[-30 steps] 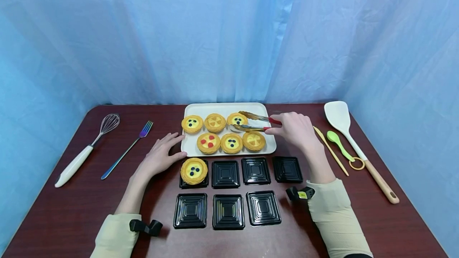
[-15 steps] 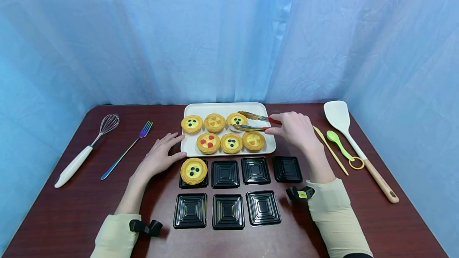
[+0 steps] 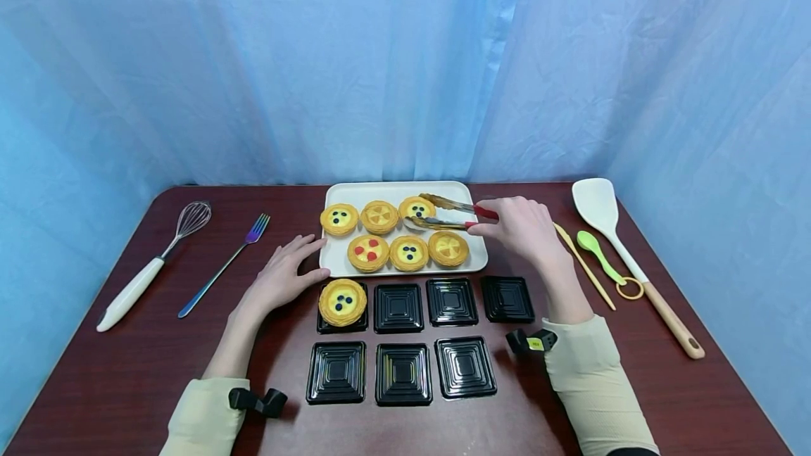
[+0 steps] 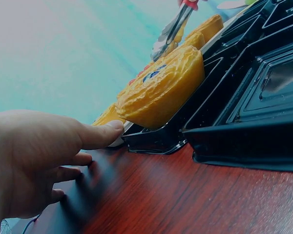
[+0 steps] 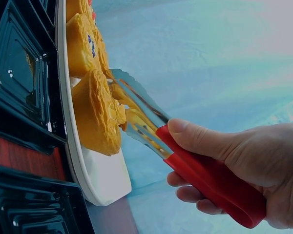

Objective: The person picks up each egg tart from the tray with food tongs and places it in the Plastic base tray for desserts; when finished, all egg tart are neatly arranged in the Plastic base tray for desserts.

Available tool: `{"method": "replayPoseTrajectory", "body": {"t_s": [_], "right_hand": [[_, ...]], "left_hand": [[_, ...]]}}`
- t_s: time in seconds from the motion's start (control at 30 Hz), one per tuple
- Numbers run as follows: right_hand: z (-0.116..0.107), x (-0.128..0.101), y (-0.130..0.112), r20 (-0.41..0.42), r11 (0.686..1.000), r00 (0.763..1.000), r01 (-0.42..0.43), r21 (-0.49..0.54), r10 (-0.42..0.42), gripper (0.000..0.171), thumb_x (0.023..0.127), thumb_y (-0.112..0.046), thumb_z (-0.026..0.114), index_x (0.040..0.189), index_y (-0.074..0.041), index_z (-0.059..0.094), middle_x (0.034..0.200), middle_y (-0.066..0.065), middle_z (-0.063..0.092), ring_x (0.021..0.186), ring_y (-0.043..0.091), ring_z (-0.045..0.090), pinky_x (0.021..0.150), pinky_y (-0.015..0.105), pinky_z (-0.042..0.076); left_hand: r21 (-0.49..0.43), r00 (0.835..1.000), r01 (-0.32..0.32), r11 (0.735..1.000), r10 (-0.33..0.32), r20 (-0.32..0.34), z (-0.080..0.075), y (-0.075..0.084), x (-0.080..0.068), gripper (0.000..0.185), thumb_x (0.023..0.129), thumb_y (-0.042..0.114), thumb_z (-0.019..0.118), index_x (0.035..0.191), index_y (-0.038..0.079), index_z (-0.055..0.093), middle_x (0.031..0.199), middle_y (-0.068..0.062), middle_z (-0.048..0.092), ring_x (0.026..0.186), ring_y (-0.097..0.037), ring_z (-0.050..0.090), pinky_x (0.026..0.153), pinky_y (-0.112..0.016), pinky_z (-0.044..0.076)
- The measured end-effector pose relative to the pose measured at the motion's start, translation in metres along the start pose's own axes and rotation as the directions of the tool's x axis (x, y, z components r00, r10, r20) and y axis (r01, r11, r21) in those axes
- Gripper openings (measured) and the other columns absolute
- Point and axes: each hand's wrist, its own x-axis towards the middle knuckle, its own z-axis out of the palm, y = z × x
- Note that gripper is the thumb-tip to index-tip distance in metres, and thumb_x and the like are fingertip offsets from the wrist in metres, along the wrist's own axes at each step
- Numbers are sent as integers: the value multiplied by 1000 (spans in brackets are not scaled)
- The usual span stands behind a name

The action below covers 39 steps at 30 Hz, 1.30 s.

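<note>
My right hand point(image 3: 521, 227) grips red-handled metal tongs point(image 5: 200, 175). In the head view, the tong tips straddle the back right egg tart point(image 3: 415, 207), which has dark berries on top. That tart sits on a white tray point(image 3: 355, 192) with several others, some topped with berries, one with red pieces point(image 3: 368, 254), some with a yellow pattern. My left hand point(image 3: 283, 274) rests at the tray's left edge with relaxed fingers, its thumb close to a blueberry-topped tart point(image 3: 342, 302) in a black square container point(image 4: 161, 139). In the right wrist view, a nearer tart partly hides the tong tips.
Several black square containers point(image 3: 402, 374) stand in two rows before the tray. A whisk point(image 3: 155, 266) and a fork point(image 3: 224, 264) lie at left. At right are a yellow knife point(image 3: 584, 266), a green measuring spoon point(image 3: 600, 257) and a white spatula point(image 3: 636, 266). Curtains surround the table.
The back right tart has shifted slightly left and back on the tray, and the tong tips have moved slightly left with it. My left hand has stayed in place.
</note>
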Motion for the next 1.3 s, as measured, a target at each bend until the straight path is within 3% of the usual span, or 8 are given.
{"method": "replayPoseTrajectory", "body": {"t_s": [0.3,0.53,0.63,0.87,1.07,1.3], "right_hand": [[-14,-6,5,-76,1000,997,26,13,-25,37,87,-51,80,117,-29,76,82,-1,74,69,24,64,53,36,41],[-30,-30,6,-121,993,987,113,39,-108,45,85,-48,82,125,-29,75,97,-2,80,71,18,66,56,32,41],[-33,-39,4,-116,985,980,165,46,-159,48,85,-48,83,127,-28,74,92,-5,79,66,11,62,58,30,41],[-36,-60,0,-90,952,952,298,69,-292,49,82,-47,84,127,-31,74,90,-19,76,66,-5,58,59,24,45],[-32,-71,-6,-75,911,912,408,65,-403,50,79,-43,87,125,-26,76,113,-11,79,84,4,73,66,28,56],[-27,-70,-16,-24,878,881,474,65,-473,47,78,-46,87,120,-27,78,105,-15,78,77,-1,67,64,22,52]], "left_hand": [[3,1000,2,1000,-2,-2,1,1,1,65,100,36,67,156,11,46,165,-25,34,157,-47,23,128,-68,12],[5,1000,-3,1000,3,3,3,3,3,65,100,36,67,156,11,46,165,-25,35,157,-46,23,128,-68,12],[2,1000,-4,1000,4,1,2,2,3,65,100,36,67,156,12,46,165,-25,35,157,-46,23,128,-68,12],[1,1000,-6,1000,6,7,3,0,4,65,100,35,67,157,11,45,165,-25,34,157,-46,22,128,-67,11],[-4,1000,-6,1000,6,10,-1,-2,2,66,100,34,68,157,11,45,165,-25,33,158,-45,21,129,-67,10],[-2,1000,-20,1000,20,-7,0,-3,3,65,99,35,68,155,9,47,164,-26,35,156,-48,23,127,-70,12]]}}
